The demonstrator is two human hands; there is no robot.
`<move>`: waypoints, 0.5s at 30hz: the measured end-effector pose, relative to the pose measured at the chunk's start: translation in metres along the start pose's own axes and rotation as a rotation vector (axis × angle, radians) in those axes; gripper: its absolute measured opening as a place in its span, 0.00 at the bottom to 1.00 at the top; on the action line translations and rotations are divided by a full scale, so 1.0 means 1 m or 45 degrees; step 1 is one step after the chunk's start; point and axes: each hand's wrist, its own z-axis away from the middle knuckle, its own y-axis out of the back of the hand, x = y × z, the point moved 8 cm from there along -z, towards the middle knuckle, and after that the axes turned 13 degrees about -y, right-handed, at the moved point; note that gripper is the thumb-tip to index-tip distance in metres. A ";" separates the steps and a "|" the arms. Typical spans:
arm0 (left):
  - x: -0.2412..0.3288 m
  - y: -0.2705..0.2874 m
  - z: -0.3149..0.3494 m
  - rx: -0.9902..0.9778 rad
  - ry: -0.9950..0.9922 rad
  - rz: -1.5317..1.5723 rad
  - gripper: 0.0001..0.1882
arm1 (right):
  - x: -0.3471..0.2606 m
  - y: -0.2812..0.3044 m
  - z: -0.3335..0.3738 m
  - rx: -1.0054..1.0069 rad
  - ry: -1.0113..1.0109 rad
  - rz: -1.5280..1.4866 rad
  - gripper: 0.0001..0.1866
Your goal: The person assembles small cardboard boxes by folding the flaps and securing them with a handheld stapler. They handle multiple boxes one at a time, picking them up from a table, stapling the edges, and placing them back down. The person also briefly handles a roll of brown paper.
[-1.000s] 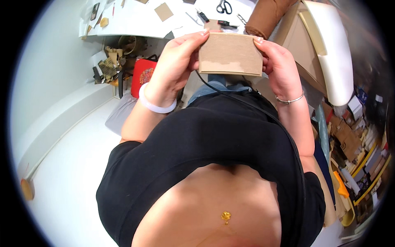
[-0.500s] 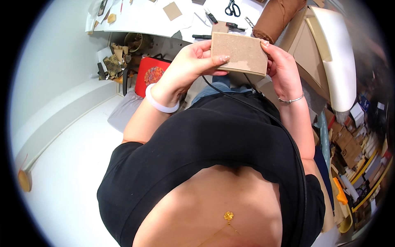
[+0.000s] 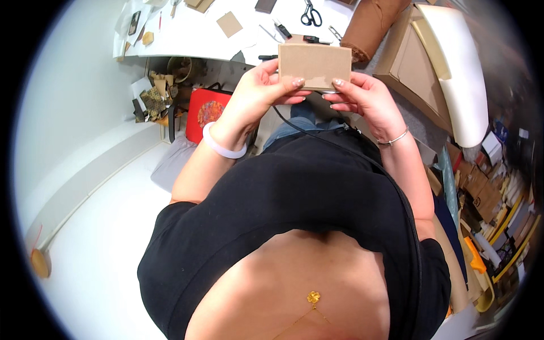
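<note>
Above the near edge of the table I hold up a small, rectangular brown cardboard box (image 3: 315,61), its flat face toward me. A lighter, uneven patch runs along the lower part of that face. My left hand (image 3: 262,89) grips the lower left corner, thumb on the face and fingers behind. At the lower right corner, my right hand (image 3: 368,101) has its thumb on the front, with some fingers below and behind the box. The far side of the box is hidden from me.
On the white table (image 3: 192,34) lie black scissors (image 3: 311,14), black-handled cutters (image 3: 281,29) and a square board piece (image 3: 229,25). A brown roll (image 3: 371,28) and a large carton (image 3: 411,62) stand right. A red bag (image 3: 207,110) and scraps (image 3: 153,97) sit below left.
My right hand has slid from the box's upper right corner down to its lower right corner. The box has levelled out and shifted slightly left.
</note>
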 end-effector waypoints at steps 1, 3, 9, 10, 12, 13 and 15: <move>-0.005 0.002 -0.001 -0.021 0.028 -0.050 0.29 | 0.005 0.004 -0.004 -0.026 0.022 -0.010 0.18; -0.019 0.004 -0.006 -0.081 0.073 -0.149 0.29 | 0.024 0.025 -0.020 -0.068 -0.011 -0.032 0.16; -0.029 0.036 -0.009 0.150 -0.022 -0.284 0.24 | 0.161 0.198 -0.094 0.500 -0.493 -0.387 0.17; -0.029 0.038 -0.007 0.158 -0.002 -0.347 0.22 | 0.185 0.223 -0.111 0.553 -0.533 -0.365 0.17; -0.031 0.038 -0.008 0.164 0.082 -0.458 0.21 | 0.218 0.257 -0.151 0.554 -0.438 -0.424 0.21; -0.032 0.032 -0.008 0.146 0.097 -0.471 0.21 | 0.230 0.270 -0.165 0.537 -0.358 -0.512 0.24; -0.032 0.019 -0.017 0.109 0.131 -0.424 0.19 | 0.254 0.290 -0.185 0.713 -0.438 -0.449 0.31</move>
